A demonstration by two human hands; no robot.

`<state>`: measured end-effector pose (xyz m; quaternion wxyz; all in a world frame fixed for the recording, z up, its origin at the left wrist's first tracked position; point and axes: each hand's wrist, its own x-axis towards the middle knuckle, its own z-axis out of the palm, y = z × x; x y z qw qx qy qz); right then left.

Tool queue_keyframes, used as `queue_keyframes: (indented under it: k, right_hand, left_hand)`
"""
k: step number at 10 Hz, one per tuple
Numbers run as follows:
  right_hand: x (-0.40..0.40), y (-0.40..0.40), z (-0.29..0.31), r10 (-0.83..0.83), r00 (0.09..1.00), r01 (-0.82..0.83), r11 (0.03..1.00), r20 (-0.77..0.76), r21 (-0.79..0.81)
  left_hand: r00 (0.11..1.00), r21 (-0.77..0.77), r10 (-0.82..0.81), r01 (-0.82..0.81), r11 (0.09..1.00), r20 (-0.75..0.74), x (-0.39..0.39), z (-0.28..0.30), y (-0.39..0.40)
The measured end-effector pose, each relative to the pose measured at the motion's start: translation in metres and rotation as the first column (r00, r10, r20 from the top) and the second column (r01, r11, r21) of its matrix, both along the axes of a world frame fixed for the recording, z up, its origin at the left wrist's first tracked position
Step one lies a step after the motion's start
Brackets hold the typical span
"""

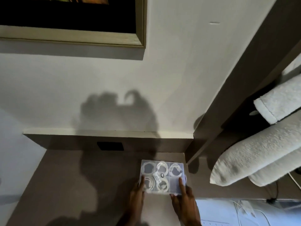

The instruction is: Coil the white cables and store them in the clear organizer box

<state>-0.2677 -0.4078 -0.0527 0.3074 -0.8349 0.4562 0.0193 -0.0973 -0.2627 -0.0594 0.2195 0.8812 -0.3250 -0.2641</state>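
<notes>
Overhead, a framed picture (pixel 70 18) hangs on the far wall; white pillows (pixel 260 160) crowd the right. Nearer, on the brown tabletop (pixel 81 185), the clear organizer box (pixel 176 183) holds five coiled white cables (pixel 162 168). Left hand (pixel 136 194) and right hand (pixel 184 201) press spread fingers on its lid, gripping nothing.

Both hands, left hand (pixel 137 191) and right hand (pixel 184 199), press the clear organizer box (pixel 177 185) holding coiled white cables (pixel 162 168) on the table (pixel 81 185)
</notes>
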Motion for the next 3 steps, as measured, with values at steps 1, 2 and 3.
queue_keyframes:
  k: [1, 2, 3]
  right_hand:
    - [0.017, -0.029, -0.005, 0.035, 0.999, -0.034, 0.999, 0.033, -0.017]
    - [0.021, -0.057, -0.018, 0.058, 0.997, -0.056, 0.998, 0.049, -0.041]
    - [0.02, -0.05, -0.017, 0.11, 0.994, -0.108, 0.972, 0.002, -0.21]
  left_hand:
    - [0.994, -0.016, -0.073, 0.075, 0.997, 0.078, 0.021, -0.014, -0.024]
    - [0.99, 0.01, -0.138, 0.138, 0.99, 0.028, 0.032, -0.01, -0.04]
    - [0.988, 0.037, -0.142, 0.14, 0.99, 0.057, 0.025, 0.013, -0.035]
